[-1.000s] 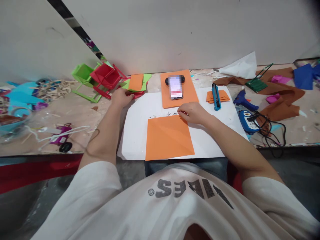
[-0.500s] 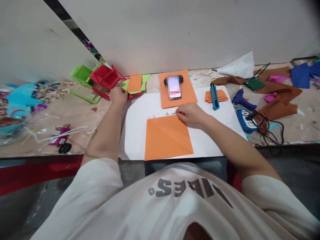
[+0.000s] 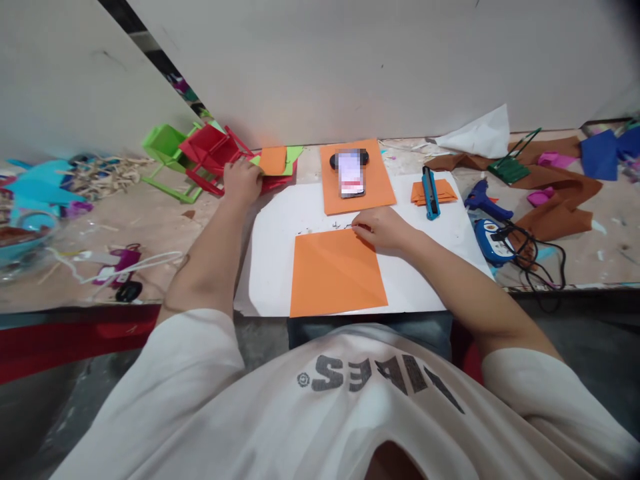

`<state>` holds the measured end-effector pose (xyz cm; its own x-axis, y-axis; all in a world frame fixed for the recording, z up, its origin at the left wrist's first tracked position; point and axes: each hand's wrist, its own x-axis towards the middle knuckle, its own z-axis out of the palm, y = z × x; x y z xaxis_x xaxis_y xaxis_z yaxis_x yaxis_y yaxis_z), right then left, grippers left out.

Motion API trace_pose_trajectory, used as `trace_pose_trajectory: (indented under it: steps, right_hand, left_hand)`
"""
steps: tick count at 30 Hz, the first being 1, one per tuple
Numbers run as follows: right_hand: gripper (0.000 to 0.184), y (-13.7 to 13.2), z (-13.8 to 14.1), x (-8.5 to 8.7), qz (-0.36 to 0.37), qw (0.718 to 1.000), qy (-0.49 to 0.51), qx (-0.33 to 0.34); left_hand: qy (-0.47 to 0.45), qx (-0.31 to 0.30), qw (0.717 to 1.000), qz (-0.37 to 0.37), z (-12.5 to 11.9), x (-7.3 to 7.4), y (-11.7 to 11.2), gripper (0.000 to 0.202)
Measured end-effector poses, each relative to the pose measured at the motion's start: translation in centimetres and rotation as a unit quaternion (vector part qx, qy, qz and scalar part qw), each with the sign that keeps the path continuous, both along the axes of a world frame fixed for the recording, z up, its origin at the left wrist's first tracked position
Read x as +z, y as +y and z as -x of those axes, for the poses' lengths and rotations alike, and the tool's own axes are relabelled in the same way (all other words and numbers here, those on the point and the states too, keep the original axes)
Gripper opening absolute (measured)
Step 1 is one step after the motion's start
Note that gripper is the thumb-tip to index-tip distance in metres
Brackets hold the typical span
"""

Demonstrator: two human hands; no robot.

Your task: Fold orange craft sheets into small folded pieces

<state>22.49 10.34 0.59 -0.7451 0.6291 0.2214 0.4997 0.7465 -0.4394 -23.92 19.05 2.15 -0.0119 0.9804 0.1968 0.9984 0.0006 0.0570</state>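
On the orange sheet (image 3: 335,273) rests the curled right hand (image 3: 383,227); left hand (image 3: 243,181) covers papers (image 3: 274,160); grips unclear.

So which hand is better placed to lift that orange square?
Probably the right hand: it rests on a far corner of the orange square; the left hand is off on coloured sheets.

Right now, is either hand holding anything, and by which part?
The right hand presses the orange sheet at its far right corner. The left hand rests on the coloured paper pile at its left edge; a grip cannot be told.
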Motion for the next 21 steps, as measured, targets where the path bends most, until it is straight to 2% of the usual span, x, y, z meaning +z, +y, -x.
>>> trace_pose_trajectory:
  steps: [3, 6, 9, 13, 15, 18, 21]
  right_hand:
    - [0.035, 0.0, -0.1, 0.0, 0.001, 1.0, 0.002, -0.01]
    - [0.034, 0.1, -0.2, 0.0, -0.001, 1.0, 0.0, -0.016]
    - [0.034, 0.1, -0.1, 0.1, 0.001, 1.0, -0.005, -0.012]
    - [0.034, 0.0, -0.1, 0.1, 0.003, 1.0, -0.006, -0.008]
    - [0.034, 0.0, -0.1, 0.1, 0.003, 1.0, -0.005, -0.008]
    - [0.035, 0.0, -0.2, 0.0, 0.002, 1.0, 0.0, -0.009]
    - [0.035, -0.1, -0.2, 0.0, 0.003, 1.0, 0.004, -0.014]
  left_hand:
    - [-0.001, 0.034, 0.999, -0.001, 0.9, 0.6, 0.4, 0.052]
    - [-0.011, 0.055, 0.998, 0.005, 2.0, 0.4, -0.3, 0.051]
    - [-0.021, 0.034, 0.999, 0.029, 2.7, -0.5, -1.7, 0.046]
    - [-0.039, -0.01, 0.999, 0.036, 2.8, -1.3, -3.3, 0.076]
    - [-0.034, -0.023, 0.998, 0.039, 2.6, -1.3, -3.5, 0.082]
    - [-0.009, -0.031, 0.998, 0.05, 2.0, -1.0, -2.9, 0.065]
    - [0.023, -0.012, 0.997, 0.073, 1.4, -0.9, -2.1, 0.048]
